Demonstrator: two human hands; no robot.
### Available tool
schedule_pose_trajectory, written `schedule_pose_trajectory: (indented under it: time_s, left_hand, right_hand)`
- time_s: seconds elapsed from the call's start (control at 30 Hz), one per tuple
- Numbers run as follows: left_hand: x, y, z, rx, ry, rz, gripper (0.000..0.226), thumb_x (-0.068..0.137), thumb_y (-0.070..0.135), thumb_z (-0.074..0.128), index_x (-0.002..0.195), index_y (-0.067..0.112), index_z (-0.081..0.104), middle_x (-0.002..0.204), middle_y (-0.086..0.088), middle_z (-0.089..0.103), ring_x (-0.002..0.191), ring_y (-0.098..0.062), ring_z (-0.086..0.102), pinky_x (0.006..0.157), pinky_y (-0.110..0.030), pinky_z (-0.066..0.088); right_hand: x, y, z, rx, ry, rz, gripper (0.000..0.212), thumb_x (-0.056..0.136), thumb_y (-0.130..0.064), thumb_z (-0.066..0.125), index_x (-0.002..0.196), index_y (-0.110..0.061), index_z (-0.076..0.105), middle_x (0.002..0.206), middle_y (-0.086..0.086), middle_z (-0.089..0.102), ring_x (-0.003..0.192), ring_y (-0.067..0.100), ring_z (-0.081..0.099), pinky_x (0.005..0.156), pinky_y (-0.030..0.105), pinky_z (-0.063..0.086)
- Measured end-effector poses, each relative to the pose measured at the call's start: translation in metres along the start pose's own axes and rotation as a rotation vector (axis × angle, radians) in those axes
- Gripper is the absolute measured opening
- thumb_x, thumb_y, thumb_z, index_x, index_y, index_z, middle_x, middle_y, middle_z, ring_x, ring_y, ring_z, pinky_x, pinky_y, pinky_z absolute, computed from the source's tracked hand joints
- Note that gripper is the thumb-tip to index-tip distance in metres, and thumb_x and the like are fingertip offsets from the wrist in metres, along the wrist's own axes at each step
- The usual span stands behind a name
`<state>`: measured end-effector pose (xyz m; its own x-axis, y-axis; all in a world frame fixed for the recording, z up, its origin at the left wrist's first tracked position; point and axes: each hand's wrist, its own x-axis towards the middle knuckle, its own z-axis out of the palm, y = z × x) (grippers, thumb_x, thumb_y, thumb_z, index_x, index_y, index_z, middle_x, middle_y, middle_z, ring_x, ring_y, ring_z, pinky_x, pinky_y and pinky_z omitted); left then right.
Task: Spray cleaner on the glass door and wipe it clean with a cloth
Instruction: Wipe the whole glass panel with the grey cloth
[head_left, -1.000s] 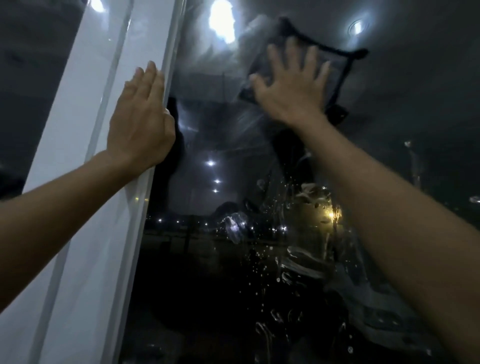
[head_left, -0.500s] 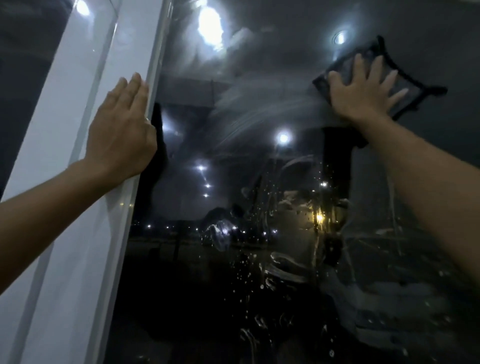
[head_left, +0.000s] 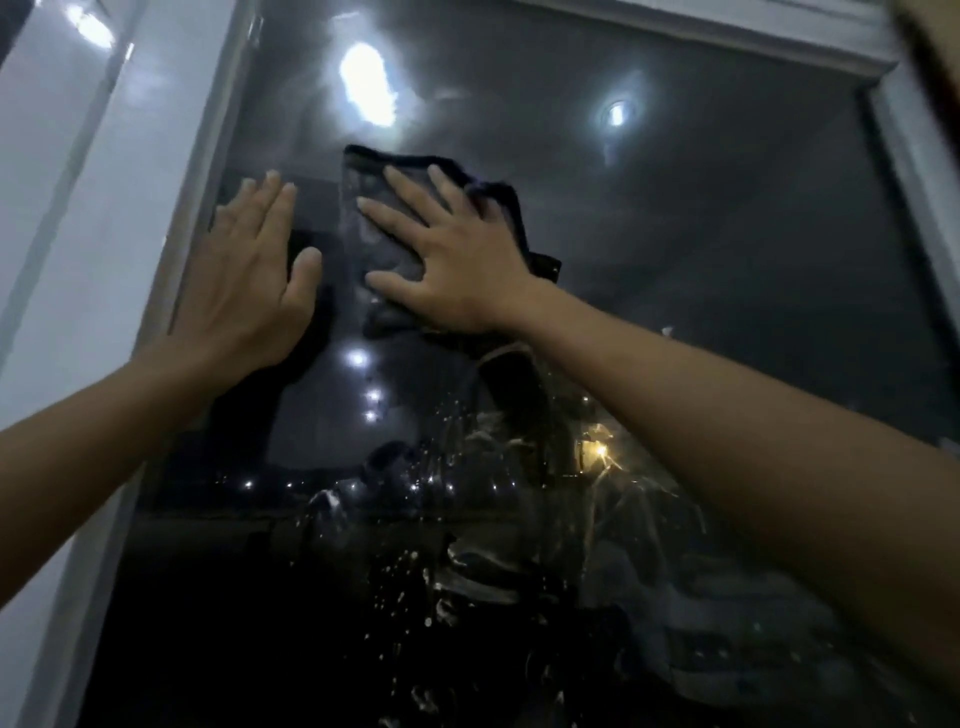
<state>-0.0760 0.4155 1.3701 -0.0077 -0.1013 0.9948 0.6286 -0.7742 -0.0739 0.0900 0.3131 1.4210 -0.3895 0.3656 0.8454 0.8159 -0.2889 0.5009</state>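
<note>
Head view: right hand (head_left: 457, 270), fingers spread flat, presses cloth (head_left: 379, 228) against upper glass door (head_left: 675, 260); left hand (head_left: 249, 280) lies flat, empty, at the pane's left edge. Risk: bare palm may smear glass; droplets (head_left: 415, 571) below may dry streaked.

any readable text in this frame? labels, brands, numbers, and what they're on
None can be read.
The dark cloth under the right hand shows no tag or print.
The glass door carries only reflected lights and spray droplets.
The white frame shows no marking.
</note>
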Motion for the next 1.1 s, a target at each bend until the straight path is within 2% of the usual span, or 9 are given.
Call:
schedule_pose_trajectory:
  time_s: [0.1,0.23,0.3,0.43,0.6,0.7,0.8,0.97,1.1]
  left_hand:
    - [0.003,-0.004,0.004,-0.025,0.008,-0.004,0.070,0.087,0.036,0.027,0.146,-0.003,0.026,0.155,-0.020,0.020,0.145,-0.032,0.015,0.118,-0.039,0.009]
    - [0.001,-0.001,0.005,-0.066,0.036,-0.008,0.068,0.089,0.035,0.026,0.147,-0.001,0.026,0.156,-0.018,0.020,0.145,-0.029,0.015,0.118,-0.035,0.008]
    - [0.000,0.000,0.005,-0.062,0.050,-0.006,0.067,0.090,0.036,0.025,0.147,0.000,0.026,0.156,-0.017,0.021,0.145,-0.029,0.015,0.118,-0.036,0.009]
    - [-0.003,0.002,0.006,-0.096,0.088,-0.005,0.066,0.092,0.035,0.024,0.148,0.001,0.023,0.157,-0.016,0.019,0.146,-0.027,0.014,0.118,-0.032,0.007]
    - [-0.008,0.001,0.000,-0.164,0.191,-0.003,0.060,0.095,0.027,0.026,0.148,-0.001,0.017,0.157,-0.018,0.014,0.146,-0.027,0.012,0.110,-0.008,-0.004]
    - [-0.011,-0.002,-0.002,-0.215,0.214,-0.006,0.058,0.096,0.024,0.027,0.148,-0.001,0.018,0.156,-0.018,0.016,0.145,-0.026,0.014,0.109,-0.006,-0.001]
    - [-0.015,-0.005,-0.002,-0.226,0.194,0.022,0.058,0.096,0.023,0.027,0.147,-0.002,0.019,0.155,-0.020,0.019,0.145,-0.029,0.017,0.110,-0.007,0.001]
    - [-0.033,-0.013,-0.006,-0.199,0.142,0.082,0.060,0.096,0.029,0.024,0.148,-0.001,0.020,0.155,-0.019,0.022,0.144,-0.027,0.019,0.115,-0.017,0.007]
    - [-0.036,-0.014,-0.009,-0.190,0.089,0.061,0.063,0.095,0.033,0.022,0.148,0.001,0.018,0.156,-0.017,0.019,0.145,-0.026,0.017,0.117,-0.028,0.009]
  right_hand:
    - [0.012,0.052,-0.009,0.021,0.031,0.252,0.069,0.091,-0.068,0.035,0.152,-0.042,0.015,0.164,-0.007,0.002,0.150,0.026,-0.001,0.118,0.054,0.005]
    - [-0.001,0.112,-0.012,0.132,0.088,0.814,0.075,0.091,-0.070,0.025,0.155,-0.034,0.009,0.164,0.001,-0.003,0.149,0.035,-0.006,0.116,0.060,-0.005]
    - [-0.004,0.114,-0.011,0.137,0.075,0.903,0.076,0.092,-0.069,0.023,0.156,-0.031,0.007,0.164,0.003,-0.005,0.148,0.038,-0.008,0.115,0.063,-0.007]
    - [0.015,0.072,-0.008,0.129,0.083,0.709,0.072,0.093,-0.064,0.025,0.155,-0.032,0.007,0.164,0.000,-0.005,0.148,0.037,-0.008,0.115,0.061,-0.007]
    - [0.022,-0.040,0.006,0.023,0.053,0.072,0.066,0.093,-0.061,0.033,0.153,-0.040,0.015,0.164,-0.005,0.001,0.150,0.031,-0.003,0.116,0.056,-0.005]
    - [0.015,-0.062,0.011,-0.047,0.001,-0.191,0.065,0.095,-0.062,0.030,0.153,-0.039,0.013,0.164,-0.007,0.001,0.150,0.027,-0.002,0.116,0.054,0.002]
    - [0.030,-0.027,0.002,-0.029,0.023,-0.050,0.068,0.092,-0.066,0.034,0.152,-0.041,0.013,0.164,-0.007,0.001,0.150,0.026,-0.001,0.115,0.052,0.008]
    - [0.050,0.013,-0.003,0.076,0.045,0.365,0.071,0.092,-0.067,0.025,0.154,-0.036,0.009,0.164,-0.001,-0.004,0.149,0.033,-0.007,0.117,0.058,-0.006]
    - [0.029,-0.037,0.006,0.047,0.047,0.199,0.068,0.093,-0.062,0.028,0.154,-0.038,0.011,0.164,-0.001,-0.002,0.149,0.033,-0.006,0.117,0.058,-0.006]
